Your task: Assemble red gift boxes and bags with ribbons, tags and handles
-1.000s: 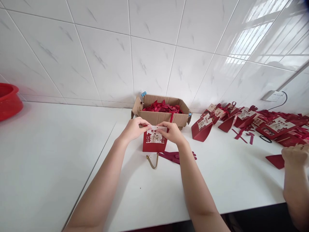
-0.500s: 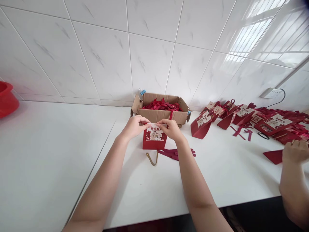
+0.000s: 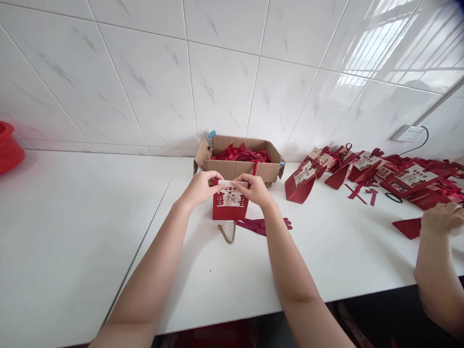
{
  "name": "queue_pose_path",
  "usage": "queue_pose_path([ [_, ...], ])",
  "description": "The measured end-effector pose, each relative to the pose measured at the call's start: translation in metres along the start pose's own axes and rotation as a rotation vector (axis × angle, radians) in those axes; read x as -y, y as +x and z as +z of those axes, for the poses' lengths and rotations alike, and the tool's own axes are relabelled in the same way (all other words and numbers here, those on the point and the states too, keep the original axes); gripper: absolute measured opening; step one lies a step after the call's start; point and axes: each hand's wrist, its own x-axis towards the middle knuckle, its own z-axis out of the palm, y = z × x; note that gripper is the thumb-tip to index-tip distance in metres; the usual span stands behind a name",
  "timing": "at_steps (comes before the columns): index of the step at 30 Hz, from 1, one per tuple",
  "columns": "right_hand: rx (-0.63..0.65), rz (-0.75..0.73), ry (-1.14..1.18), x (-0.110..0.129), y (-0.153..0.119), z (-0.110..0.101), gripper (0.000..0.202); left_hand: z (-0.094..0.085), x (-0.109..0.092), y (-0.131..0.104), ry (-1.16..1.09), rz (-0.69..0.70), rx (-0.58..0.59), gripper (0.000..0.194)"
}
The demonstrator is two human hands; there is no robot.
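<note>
A red gift box (image 3: 230,212) with a printed couple and Chinese characters stands upright on the white table in front of me. My left hand (image 3: 200,188) pinches its top edge at the left corner. At the right of the same edge, my right hand (image 3: 253,189) grips with thumb and fingers. Just below the box lies a curved gold-brown strap (image 3: 227,238). Dark red ribbon strips (image 3: 255,225) lie beside it, partly hidden behind my right forearm. Directly behind the box is a cardboard carton (image 3: 232,170) filled with red ribbons (image 3: 242,154).
Several finished-looking red boxes (image 3: 300,186) and a heap of ribboned ones (image 3: 409,179) stand at the right. A co-worker's hand (image 3: 440,220) is by a red piece (image 3: 408,228) at the far right. A red plastic tub (image 3: 10,150) sits at the left, and a tiled wall bounds the back.
The view has shifted slightly. My fingers have come a little lower over the box's top, covering more of the upper lettering. Both hands still hold it.
</note>
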Motion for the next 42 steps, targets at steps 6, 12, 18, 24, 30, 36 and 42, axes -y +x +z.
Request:
queue_pose_path([
  [6, 0.014, 0.082, 0.203, -0.008, -0.001, -0.001, 0.023, 0.0, 0.0, -0.001, -0.013, -0.006, 0.003, 0.024],
  [12, 0.052, 0.212, 0.543, -0.026, -0.003, 0.007, 0.032, 0.004, 0.004, 0.002, -0.016, 0.014, -0.02, 0.021],
  [18, -0.056, 0.168, 0.636, -0.035, -0.003, 0.021, 0.035, 0.008, -0.002, -0.007, 0.076, 0.132, -0.292, 0.025],
  [24, -0.098, 0.14, 0.603, -0.039, -0.002, 0.024, 0.038, 0.007, 0.007, -0.053, 0.169, 0.196, 0.281, 0.015],
  [30, -0.06, 0.117, 0.616, -0.04, -0.003, 0.022, 0.039, 0.028, 0.041, -0.067, 0.377, 0.154, 0.491, 0.028],
  [36, -0.044, 0.132, 0.643, -0.038, -0.003, 0.022, 0.038, 0.038, 0.046, -0.058, 0.351, 0.188, 0.506, 0.014],
  [42, -0.056, 0.128, 0.622, -0.036, -0.003, 0.022, 0.037, 0.035, 0.041, -0.067, 0.33, 0.207, 0.438, 0.017],
])
